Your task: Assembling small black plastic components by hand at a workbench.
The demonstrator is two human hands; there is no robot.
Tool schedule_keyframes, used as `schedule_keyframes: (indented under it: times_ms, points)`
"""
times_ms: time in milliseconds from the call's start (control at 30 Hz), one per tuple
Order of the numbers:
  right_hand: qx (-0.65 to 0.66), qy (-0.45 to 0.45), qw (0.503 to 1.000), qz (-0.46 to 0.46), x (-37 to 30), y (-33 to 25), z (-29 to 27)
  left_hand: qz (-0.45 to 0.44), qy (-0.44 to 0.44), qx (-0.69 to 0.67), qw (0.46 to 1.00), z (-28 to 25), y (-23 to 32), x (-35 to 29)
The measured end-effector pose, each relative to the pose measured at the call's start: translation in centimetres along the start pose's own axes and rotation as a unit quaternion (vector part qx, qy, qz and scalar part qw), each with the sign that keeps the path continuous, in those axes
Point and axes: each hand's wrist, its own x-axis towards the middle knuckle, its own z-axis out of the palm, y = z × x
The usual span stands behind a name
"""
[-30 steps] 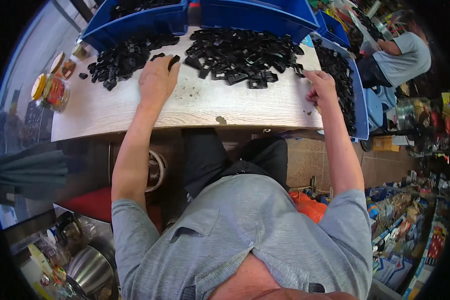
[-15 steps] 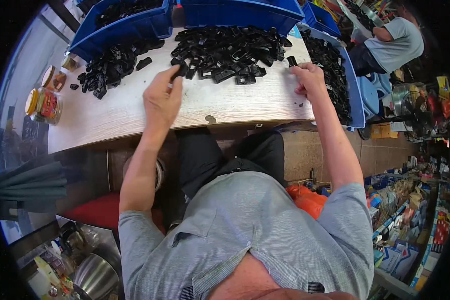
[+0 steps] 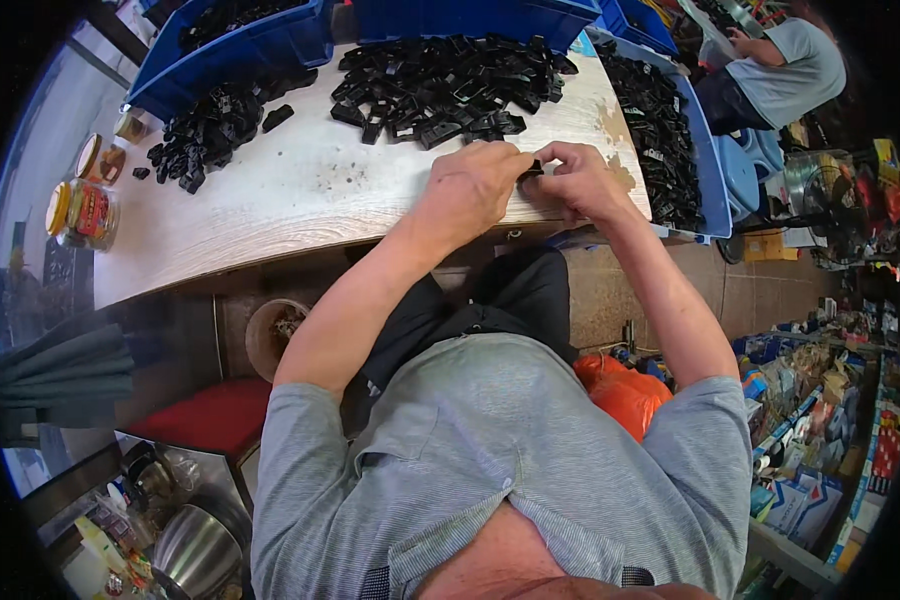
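My left hand (image 3: 478, 186) and my right hand (image 3: 582, 184) meet over the front right part of the pale wooden table (image 3: 290, 210). Between their fingertips is a small black plastic part (image 3: 532, 170), mostly covered by the fingers; whether it is one piece or two joined cannot be made out. Both hands are closed in a pinch around it. Just beyond them spreads a large pile of black plastic parts (image 3: 450, 90). Farther left lies a second heap of smaller black parts (image 3: 210, 130), with one loose black piece (image 3: 278, 118) beside it.
Blue bins (image 3: 470, 22) line the table's far edge. At its right stands a lighter blue bin (image 3: 708, 170) full of black parts. A yellow-lidded jar (image 3: 80, 215) sits on the left. Another person (image 3: 785, 75) is at the far right. An orange bag (image 3: 625, 395) lies below.
My left hand has come right, away from the large pile's left end. My right hand has moved inward from the table's right side with its black part, and the two hands now meet.
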Motion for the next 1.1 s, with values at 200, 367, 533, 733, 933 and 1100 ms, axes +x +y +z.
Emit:
schedule_keyframes:
  times_ms: [200,367,533,733,933,1100]
  points:
    - [-0.009,0.025,1.0,-0.01,-0.2,-0.3,0.8,0.019,-0.057,0.013,0.998,-0.2,-1.1,0.1]
    - [0.03,0.015,0.999,-0.021,0.0,0.6,0.3,0.017,-0.02,-0.034,0.999,0.3,-1.3,0.2]
    - [0.043,-0.005,0.999,-0.011,-0.2,0.3,0.3,0.039,-0.024,0.001,0.999,0.8,-1.2,-0.1]
    - [0.031,-0.011,0.999,-0.01,-0.2,0.0,0.3,0.039,-0.055,0.022,0.997,0.8,-1.0,-0.4]
    - [0.032,-0.015,0.999,-0.014,-0.4,-0.3,0.4,0.029,-0.068,0.165,0.983,-0.3,1.1,-1.2]
    - [0.01,-0.01,1.0,-0.019,-0.5,0.0,0.5,0.012,-0.073,0.137,0.988,-0.3,1.0,-1.4]
